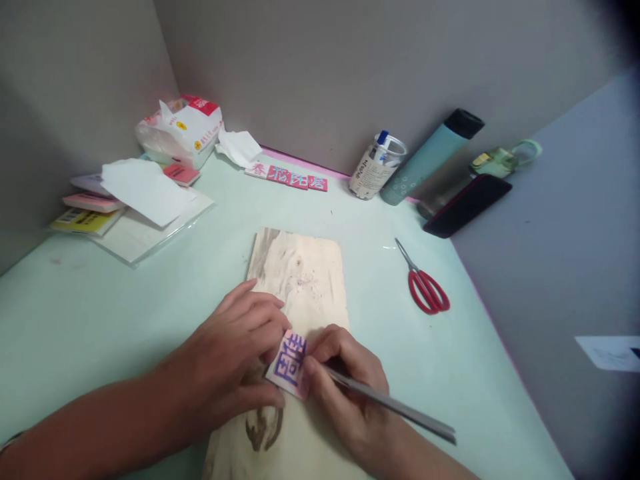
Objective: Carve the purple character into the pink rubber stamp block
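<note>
A small pale pink square block [289,363] with a purple character on its face rests tilted on a wooden board [310,267]. The fingers and thumb of my left hand [250,343] grip it along its left side. My right hand [345,380] holds a slim grey metal carving tool [400,403] like a pen, its shaft slanting down to the right. The fingers meet the block's right edge and hide the tool's tip. Reddish crumbs lie on the board above the hands, and a dark ring-shaped mark shows below the block.
Red-handled scissors [429,290] lie to the right. At the back are carved character blocks [287,177], a can of pens [377,167], a teal bottle [433,157], a green-lidded bottle [495,160] and a dark phone [467,205]. Papers [145,190] and a tissue pack [183,130] stand left.
</note>
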Demonstrator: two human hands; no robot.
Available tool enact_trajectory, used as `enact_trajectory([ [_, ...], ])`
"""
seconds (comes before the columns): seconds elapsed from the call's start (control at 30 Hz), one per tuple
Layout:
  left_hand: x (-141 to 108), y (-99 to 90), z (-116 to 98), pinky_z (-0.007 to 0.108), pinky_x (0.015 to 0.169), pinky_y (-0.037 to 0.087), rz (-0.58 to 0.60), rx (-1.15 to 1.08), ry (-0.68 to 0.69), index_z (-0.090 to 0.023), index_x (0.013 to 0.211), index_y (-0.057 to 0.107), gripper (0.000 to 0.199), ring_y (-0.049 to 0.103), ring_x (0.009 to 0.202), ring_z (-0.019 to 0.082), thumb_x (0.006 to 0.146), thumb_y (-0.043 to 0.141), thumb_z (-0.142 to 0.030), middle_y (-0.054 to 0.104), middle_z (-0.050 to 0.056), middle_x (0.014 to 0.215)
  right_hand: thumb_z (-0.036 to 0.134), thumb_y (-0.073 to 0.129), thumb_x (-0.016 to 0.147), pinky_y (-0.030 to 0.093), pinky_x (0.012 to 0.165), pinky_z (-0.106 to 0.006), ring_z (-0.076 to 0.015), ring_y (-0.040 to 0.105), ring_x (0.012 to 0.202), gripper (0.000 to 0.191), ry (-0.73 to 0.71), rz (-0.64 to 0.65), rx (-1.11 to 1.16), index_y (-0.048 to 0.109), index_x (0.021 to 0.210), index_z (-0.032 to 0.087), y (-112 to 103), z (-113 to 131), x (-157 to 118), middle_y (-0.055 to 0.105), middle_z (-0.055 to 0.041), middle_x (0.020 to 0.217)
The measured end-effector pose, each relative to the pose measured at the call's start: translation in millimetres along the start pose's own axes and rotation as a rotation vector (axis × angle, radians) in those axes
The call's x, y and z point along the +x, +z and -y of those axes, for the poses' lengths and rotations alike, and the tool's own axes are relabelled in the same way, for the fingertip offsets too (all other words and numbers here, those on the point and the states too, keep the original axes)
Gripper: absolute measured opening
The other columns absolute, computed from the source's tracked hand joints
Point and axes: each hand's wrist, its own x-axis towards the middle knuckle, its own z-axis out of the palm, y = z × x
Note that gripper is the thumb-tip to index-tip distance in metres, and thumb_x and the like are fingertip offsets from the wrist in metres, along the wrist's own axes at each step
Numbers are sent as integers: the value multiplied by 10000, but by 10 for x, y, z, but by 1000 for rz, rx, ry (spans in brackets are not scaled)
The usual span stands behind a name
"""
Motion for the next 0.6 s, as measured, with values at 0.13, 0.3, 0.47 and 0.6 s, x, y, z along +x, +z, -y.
enact_trajectory([
  [0.13,-21,-103,8,478,1219,144,82,-11,11,-252,925,460,280,485,1247,225,840,714,-175,612,-4,1107,282,524,983,397,558,-293,-149,504,610,217,100,13,118,483,779,221,-13,-41,-5,571,-12,705],
  [0.3,-27,-40,-33,507,1201,178,50,40,-26,-232,932,461,369,558,1006,224,797,805,-231,570,-11,955,285,552,970,389,562,-280,-144,492,641,208,138,36,173,497,783,214,-27,-1,24,576,-17,742],
  [0.47,15,140,-96,551,1183,193,-75,92,-65,-224,1095,484,654,548,925,234,629,940,-283,564,-19,949,271,575,939,340,510,-260,-133,472,602,228,155,4,103,500,734,207,6,77,22,570,-13,698],
  [0.6,41,111,-88,561,1154,231,-5,107,-76,-238,1114,545,609,538,924,244,646,925,-323,561,-15,930,278,573,934,344,514,-264,-135,486,601,222,148,-1,92,499,737,208,26,82,9,584,-19,707],
])
